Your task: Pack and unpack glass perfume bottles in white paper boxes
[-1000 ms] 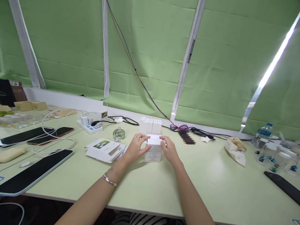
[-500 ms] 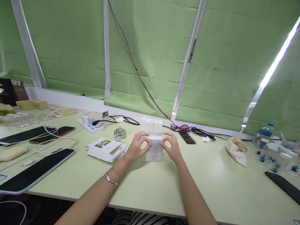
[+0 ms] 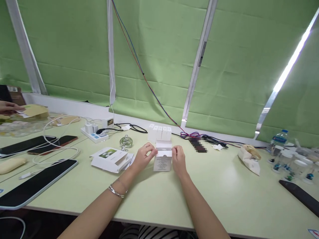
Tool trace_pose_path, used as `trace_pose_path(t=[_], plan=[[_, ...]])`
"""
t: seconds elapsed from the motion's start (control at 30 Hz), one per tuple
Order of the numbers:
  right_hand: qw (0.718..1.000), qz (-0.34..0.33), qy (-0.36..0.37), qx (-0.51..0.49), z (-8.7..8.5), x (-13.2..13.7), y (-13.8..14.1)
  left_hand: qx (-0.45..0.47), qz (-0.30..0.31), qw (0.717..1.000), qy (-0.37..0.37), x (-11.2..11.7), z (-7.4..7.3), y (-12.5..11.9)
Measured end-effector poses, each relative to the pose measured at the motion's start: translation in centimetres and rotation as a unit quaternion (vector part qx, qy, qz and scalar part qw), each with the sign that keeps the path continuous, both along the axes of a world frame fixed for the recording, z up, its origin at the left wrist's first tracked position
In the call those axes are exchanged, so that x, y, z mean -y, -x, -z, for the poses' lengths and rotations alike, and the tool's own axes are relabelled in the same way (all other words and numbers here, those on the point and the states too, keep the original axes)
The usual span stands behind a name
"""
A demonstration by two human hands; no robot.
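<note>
A small white cardboard box with printed text on its front stands upright on the table before me. Its top lid is tipped up at the back, and a thumb notch shows in the front edge. My left hand pinches the upper left corner, thumb and fingers together. At the upper right side my right hand has its fingers curled in against the box. What lies inside cannot be made out. Behind it stands a row of several similar white boxes. An opened, flattened white carton with a green picture lies left of my left hand.
A round glass bottle stands behind the carton. On the left are a power strip, cables and a tablet. Another person's hand holds a yellowish packet. A cloth pouch and several lidded jars stand right.
My fingers have shifted from the lid's edges to the box's upper corners, the right hand curling closed. The box's notched front edge now shows. Another person's hand has appeared at far left.
</note>
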State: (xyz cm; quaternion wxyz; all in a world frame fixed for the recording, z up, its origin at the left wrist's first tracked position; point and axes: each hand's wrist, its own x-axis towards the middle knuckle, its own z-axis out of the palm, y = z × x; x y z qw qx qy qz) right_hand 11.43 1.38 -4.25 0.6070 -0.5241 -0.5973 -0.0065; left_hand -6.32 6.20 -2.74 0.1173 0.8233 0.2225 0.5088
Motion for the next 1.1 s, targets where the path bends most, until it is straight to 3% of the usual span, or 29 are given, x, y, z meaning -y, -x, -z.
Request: trace_pose_path(t=[0.13, 0.33, 0.5, 0.63, 0.77, 0.9, 1.1], plan=[[0.998, 0.029, 0.019, -0.049, 1.2, 0.0, 2.0, 0.002, -0.039, 0.996, 0.080, 0.2, 0.0, -0.8], [0.990, 0.041, 0.122, -0.058, 2.5, 0.3, 5.2, 0.010, 0.026, 0.977, 0.211, -0.1, 0.2, -1.1], [0.967, 0.120, 0.216, -0.056, 2.7, -0.3, 7.1, 0.024, 0.046, 0.979, 0.198, 0.1, 0.3, -0.9], [0.956, 0.097, 0.275, -0.014, 1.5, -0.5, 5.4, 0.062, 0.118, 0.963, 0.237, -0.3, 0.5, -1.0], [0.943, 0.040, 0.268, 0.192, 0.0, 0.0, 1.9, 0.075, 0.087, 0.941, 0.318, -0.9, 1.2, -1.3], [0.899, 0.028, 0.228, 0.372, -0.5, 0.9, -0.4, -0.063, 0.094, 0.959, 0.259, -0.6, 2.1, -1.6], [0.884, -0.037, 0.251, 0.393, -0.3, 1.2, -0.5, -0.112, 0.049, 0.974, 0.193, 0.1, 2.1, -1.9]])
